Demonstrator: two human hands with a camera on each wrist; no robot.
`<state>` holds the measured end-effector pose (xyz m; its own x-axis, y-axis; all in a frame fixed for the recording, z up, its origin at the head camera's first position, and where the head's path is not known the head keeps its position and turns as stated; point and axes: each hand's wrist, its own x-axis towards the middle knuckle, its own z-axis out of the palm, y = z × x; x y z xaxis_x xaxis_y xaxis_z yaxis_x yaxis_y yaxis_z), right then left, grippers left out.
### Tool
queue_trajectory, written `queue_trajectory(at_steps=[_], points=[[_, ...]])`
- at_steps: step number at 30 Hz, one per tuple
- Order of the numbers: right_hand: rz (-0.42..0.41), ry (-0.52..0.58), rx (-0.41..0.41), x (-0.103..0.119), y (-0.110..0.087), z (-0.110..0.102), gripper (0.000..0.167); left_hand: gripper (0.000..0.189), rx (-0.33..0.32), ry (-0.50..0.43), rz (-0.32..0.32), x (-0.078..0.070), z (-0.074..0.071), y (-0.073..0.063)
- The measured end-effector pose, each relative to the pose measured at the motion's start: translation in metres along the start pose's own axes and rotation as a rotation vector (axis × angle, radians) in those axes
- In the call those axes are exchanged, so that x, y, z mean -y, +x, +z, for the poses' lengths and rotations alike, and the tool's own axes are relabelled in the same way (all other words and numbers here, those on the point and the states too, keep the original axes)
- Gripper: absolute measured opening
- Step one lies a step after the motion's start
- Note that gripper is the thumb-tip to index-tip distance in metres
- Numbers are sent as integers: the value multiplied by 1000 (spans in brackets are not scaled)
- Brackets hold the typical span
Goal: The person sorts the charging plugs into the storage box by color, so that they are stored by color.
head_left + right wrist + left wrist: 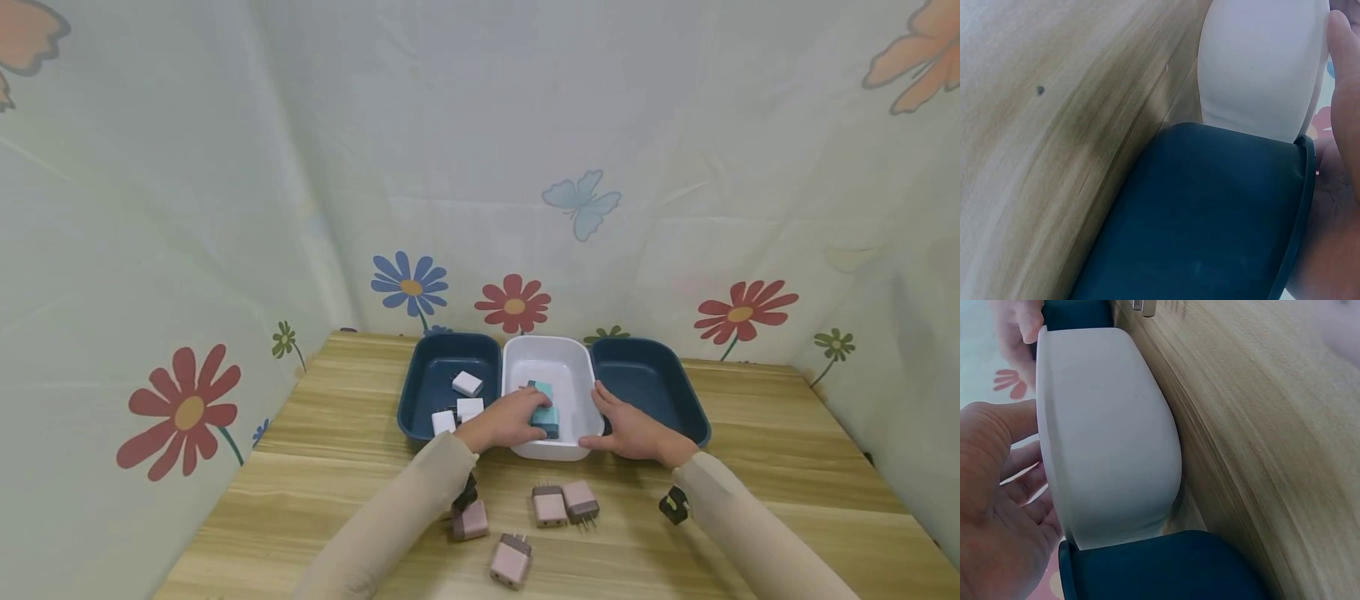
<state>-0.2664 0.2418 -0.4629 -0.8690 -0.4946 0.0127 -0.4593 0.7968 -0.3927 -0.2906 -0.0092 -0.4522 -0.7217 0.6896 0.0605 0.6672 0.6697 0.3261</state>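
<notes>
My left hand (513,419) reaches over the front left of the white bin (567,367). Its thumb and fingers lie at opposite ends of a teal charger (546,423) and pinch it low inside the bin. Another teal charger (542,387) lies just behind, partly under the fingers. My right hand (632,429) rests on the bin's front right corner, thumb at the front rim and fingers spread along the right side. The left wrist view shows the left hand (1004,506) beyond the white wall, with the charger hidden. At the right wrist view's edge is the right hand (1338,206).
A dark blue bin (412,400) on the left holds several white chargers (467,383). Another blue bin (648,375) adjoins the white one on the right. Several pink chargers (512,561) lie on the wooden table (322,467) in front. A flowered curtain (450,167) hangs behind.
</notes>
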Motion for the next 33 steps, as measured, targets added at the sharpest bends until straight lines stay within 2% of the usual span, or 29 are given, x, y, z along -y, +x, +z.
queue_trajectory(at_steps=[7,13,16,20,27,33], points=[[12,12,14,4,-1,-1,103,45,18,-2,10,0,3,4],[10,9,14,5,1,-1,103,43,35,-17,-5,-3,4,5],[11,2,15,5,1,0,104,40,23,-38,9,-3,4,5],[8,-3,8,5,0,0,104,40,-13,-19,31,2,1,3],[46,22,18,4,-1,-1,102,37,-36,-49,12,7,-11,-12],[73,38,30,3,-1,0,103,34,-39,-54,44,7,-16,-31]])
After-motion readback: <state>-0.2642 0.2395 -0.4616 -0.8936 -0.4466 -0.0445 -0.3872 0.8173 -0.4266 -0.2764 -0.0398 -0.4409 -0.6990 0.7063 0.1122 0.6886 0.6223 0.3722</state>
